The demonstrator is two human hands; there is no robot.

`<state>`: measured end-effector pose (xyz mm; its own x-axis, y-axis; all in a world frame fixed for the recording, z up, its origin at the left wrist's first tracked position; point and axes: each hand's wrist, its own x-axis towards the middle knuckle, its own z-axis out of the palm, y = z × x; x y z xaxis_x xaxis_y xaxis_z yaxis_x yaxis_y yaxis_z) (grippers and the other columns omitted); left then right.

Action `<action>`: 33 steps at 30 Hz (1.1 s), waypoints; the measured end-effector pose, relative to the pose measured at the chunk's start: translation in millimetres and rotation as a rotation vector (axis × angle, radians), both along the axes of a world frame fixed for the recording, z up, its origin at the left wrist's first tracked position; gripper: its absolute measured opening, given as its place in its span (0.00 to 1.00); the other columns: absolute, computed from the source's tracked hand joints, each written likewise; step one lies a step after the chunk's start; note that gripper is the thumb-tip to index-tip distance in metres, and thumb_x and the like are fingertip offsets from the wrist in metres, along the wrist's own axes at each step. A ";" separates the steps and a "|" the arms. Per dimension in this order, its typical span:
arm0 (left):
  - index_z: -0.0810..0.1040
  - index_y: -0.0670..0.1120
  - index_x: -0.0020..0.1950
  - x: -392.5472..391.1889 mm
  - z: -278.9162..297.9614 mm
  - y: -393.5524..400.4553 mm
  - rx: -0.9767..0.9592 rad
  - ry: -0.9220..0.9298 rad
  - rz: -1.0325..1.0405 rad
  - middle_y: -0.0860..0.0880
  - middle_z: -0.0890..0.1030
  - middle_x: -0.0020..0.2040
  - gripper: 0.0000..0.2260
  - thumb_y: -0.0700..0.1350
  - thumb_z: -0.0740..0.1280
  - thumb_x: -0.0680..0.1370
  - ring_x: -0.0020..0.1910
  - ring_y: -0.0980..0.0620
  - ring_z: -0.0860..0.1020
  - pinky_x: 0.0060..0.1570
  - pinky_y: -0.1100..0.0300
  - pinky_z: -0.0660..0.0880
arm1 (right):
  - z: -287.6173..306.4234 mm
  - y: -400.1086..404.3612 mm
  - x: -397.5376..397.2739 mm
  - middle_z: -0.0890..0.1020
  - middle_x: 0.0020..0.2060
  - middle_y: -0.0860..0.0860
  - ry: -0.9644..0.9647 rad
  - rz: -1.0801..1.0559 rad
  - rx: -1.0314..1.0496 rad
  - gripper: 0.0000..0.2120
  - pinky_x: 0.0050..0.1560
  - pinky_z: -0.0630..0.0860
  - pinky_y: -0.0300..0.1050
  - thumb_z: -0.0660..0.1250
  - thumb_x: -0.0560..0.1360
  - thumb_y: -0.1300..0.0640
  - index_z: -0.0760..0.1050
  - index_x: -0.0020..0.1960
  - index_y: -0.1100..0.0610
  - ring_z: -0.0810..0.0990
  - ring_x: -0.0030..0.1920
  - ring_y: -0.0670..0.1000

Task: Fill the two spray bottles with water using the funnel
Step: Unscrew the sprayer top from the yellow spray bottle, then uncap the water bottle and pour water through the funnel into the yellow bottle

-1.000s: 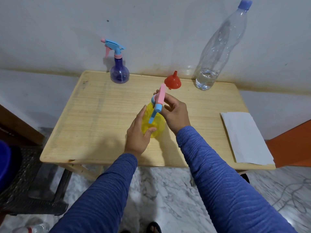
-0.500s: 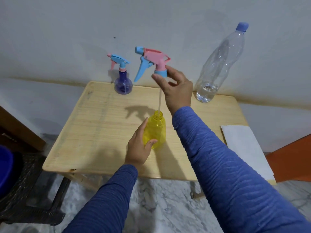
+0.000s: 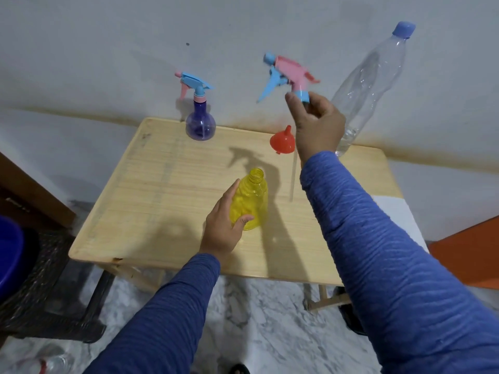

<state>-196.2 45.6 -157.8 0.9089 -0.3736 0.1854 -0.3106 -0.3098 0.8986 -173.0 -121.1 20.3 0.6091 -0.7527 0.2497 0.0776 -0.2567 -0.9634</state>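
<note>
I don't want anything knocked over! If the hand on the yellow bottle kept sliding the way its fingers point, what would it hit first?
Probably nothing soon. The left hand grips the yellow bottle; its fingers point over bare table toward the purple spray bottle, though depth is unclear.

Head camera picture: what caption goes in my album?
Left hand steadies yellow bottle; right hand lifts its sprayer.

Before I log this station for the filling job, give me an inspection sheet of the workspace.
Surface: wooden table, standing against the wall.
Job's things: yellow bottle upright, neck open; spray head lifted clear with its tube hanging; purple spray bottle still capped at the back; red funnel resting spout up; water bottle capped, little water left.
Clutter: white paper at the table's right edge.
Hands: left hand holds the yellow bottle; right hand pinches the spray head.
Cables: nothing seen.
Surroundings: marble floor, dark stool at left.
</note>
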 end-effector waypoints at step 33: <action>0.57 0.59 0.75 -1.9 2.9 -6.0 0.078 -0.035 0.053 0.61 0.66 0.68 0.35 0.63 0.64 0.70 0.64 0.63 0.67 0.58 0.77 0.62 | -146.9 -82.4 8.0 0.71 0.67 0.53 0.643 0.040 -0.169 0.34 0.67 0.67 0.51 0.71 0.71 0.48 0.62 0.73 0.53 0.68 0.68 0.54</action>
